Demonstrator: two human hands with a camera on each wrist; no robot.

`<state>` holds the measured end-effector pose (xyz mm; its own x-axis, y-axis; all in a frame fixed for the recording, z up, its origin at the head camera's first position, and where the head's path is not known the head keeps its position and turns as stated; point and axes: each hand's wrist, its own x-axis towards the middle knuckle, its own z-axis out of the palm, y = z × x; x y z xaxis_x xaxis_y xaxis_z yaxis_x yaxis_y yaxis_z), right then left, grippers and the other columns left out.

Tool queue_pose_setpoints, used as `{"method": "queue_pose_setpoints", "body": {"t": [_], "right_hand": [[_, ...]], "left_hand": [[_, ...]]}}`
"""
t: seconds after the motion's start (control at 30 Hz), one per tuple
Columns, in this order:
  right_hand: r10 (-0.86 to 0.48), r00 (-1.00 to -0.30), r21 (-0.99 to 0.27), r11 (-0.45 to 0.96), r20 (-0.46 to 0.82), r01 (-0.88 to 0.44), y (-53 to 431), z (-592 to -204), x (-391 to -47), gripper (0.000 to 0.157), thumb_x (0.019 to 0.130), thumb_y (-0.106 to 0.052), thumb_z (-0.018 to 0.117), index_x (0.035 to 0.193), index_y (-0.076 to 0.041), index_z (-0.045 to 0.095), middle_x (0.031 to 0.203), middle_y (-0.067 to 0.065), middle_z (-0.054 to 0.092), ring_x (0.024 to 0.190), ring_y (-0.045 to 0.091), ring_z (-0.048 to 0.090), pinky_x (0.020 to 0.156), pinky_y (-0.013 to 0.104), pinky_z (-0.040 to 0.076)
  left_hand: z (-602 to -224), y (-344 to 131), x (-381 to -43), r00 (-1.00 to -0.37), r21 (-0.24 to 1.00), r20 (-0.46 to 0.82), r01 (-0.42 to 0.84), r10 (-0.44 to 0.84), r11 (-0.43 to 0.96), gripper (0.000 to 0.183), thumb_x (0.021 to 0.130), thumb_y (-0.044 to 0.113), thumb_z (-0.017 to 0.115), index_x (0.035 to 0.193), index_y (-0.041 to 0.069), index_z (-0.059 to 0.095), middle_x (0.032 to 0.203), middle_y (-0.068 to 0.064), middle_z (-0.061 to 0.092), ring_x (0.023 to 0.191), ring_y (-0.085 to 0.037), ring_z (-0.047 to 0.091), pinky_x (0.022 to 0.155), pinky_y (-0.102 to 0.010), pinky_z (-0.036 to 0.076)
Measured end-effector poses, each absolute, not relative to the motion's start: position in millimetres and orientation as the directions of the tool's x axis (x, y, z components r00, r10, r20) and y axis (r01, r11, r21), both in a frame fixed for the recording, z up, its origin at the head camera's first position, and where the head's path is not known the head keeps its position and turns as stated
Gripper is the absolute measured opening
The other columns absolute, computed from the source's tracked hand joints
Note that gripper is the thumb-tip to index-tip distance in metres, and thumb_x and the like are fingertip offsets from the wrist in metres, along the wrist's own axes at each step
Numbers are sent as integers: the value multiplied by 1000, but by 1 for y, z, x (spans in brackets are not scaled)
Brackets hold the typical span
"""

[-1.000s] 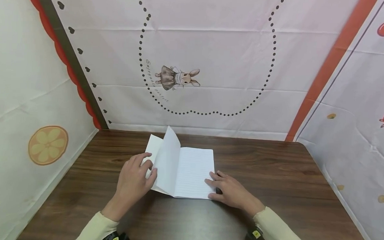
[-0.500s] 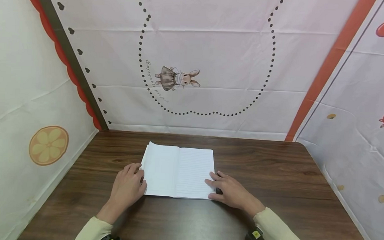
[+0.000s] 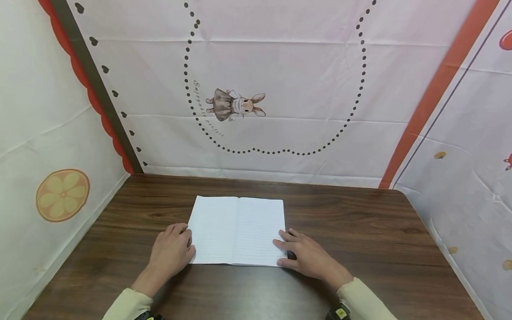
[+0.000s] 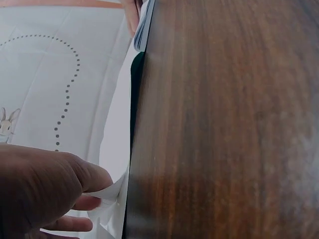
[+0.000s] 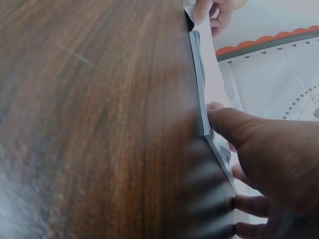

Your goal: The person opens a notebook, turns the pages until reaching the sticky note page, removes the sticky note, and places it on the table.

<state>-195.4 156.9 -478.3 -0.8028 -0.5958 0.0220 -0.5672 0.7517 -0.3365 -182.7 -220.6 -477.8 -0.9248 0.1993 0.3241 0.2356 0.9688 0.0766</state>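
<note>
An open notebook [image 3: 257, 233] with white lined pages lies flat on the table. My left hand [image 3: 170, 249] is at its left edge. In the left wrist view that hand [image 4: 45, 191] pinches a page [image 4: 117, 129] between thumb and fingers, and the paper bends up at the corner. My right hand [image 3: 305, 253] rests on the right edge. The right wrist view has its thumb [image 5: 227, 119] on top of the pages and the other fingers spread along the side, some touching the wood.
The dark wooden table [image 3: 355, 220] extends on all sides of the notebook. Printed white cloth [image 3: 284, 85] hangs behind it and along both sides. Each wrist wears a small black camera, such as the left one [image 3: 149, 319].
The raised page has come down flat on the left side, carried by my left hand, which moved left and settled at the left edge. The right hand stays in place.
</note>
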Motion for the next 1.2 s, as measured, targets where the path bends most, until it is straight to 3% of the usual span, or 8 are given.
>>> {"method": "queue_pose_setpoints", "body": {"t": [0.1, 0.17, 0.3, 0.37, 0.5, 0.63, 0.8, 1.2], "right_hand": [[-601, -799, -335, 749, 20, -572, 157, -478, -195, 58, 90, -52, 58, 139, -24, 51, 151, 4, 37, 140, 34, 29, 108, 54, 32], [-607, -794, -334, 744, 23, -579, 156, -478, -195, 58, 90, -52, 58, 139, -23, 51, 151, 5, 37, 140, 35, 29, 108, 54, 32], [-612, -790, -332, 740, 26, -585, 156, -478, -196, 57, 90, -51, 58, 139, -23, 51, 151, 5, 37, 140, 35, 29, 107, 53, 32], [-608, -794, -325, 745, 26, -582, 156, -478, -197, 57, 90, -52, 58, 139, -23, 52, 150, 5, 37, 140, 35, 30, 107, 54, 33], [-612, -790, -313, 743, 41, -591, 156, -478, -198, 57, 89, -52, 59, 138, -22, 53, 149, 6, 40, 138, 36, 32, 106, 53, 35], [-624, -779, -311, 730, 59, -608, 156, -477, -198, 57, 89, -50, 61, 136, -19, 55, 147, 8, 42, 137, 38, 34, 105, 52, 37], [-593, -805, -344, 754, 10, -560, 156, -475, -198, 62, 86, -51, 64, 137, -19, 54, 147, 4, 43, 138, 34, 34, 105, 53, 36], [-583, -810, -373, 764, -53, -526, 156, -465, -204, 63, 80, -48, 70, 134, -18, 58, 144, 1, 47, 136, 31, 38, 104, 53, 37]], "left_hand": [[-478, -221, -183, -927, 77, 325, 224, 188, 972, 14, 76, 18, 69, 79, 9, 59, 107, -17, 62, 103, -38, 57, 75, -51, 47], [-479, -221, -183, -926, 78, 327, 225, 188, 971, 26, 75, 19, 70, 94, 4, 61, 109, -17, 61, 105, -38, 57, 78, -52, 47], [-480, -223, -185, -909, 59, 325, 294, 260, 954, 52, 75, 16, 72, 123, 2, 57, 126, -21, 56, 118, -40, 52, 93, -54, 44], [-481, -225, -187, -890, 46, 303, 370, 340, 928, 55, 78, 13, 71, 130, 5, 56, 134, -22, 52, 125, -40, 48, 99, -53, 41], [-485, -229, -188, -859, 103, 185, 499, 477, 860, 50, 88, 12, 65, 136, 12, 54, 144, -20, 44, 133, -39, 40, 105, -51, 36], [-489, -235, -186, -873, 221, 76, 487, 482, 845, 48, 97, 31, 56, 142, 18, 47, 150, -13, 37, 138, -34, 33, 106, -52, 35], [-492, -241, -182, -893, 305, 22, 434, 449, 848, 64, 92, 54, 53, 146, 22, 41, 154, -9, 30, 142, -31, 26, 105, -56, 33], [-492, -243, -180, -904, 367, 14, 402, 427, 839, 66, 90, 53, 55, 145, 20, 43, 155, -11, 28, 142, -32, 24, 106, -59, 31]]}}
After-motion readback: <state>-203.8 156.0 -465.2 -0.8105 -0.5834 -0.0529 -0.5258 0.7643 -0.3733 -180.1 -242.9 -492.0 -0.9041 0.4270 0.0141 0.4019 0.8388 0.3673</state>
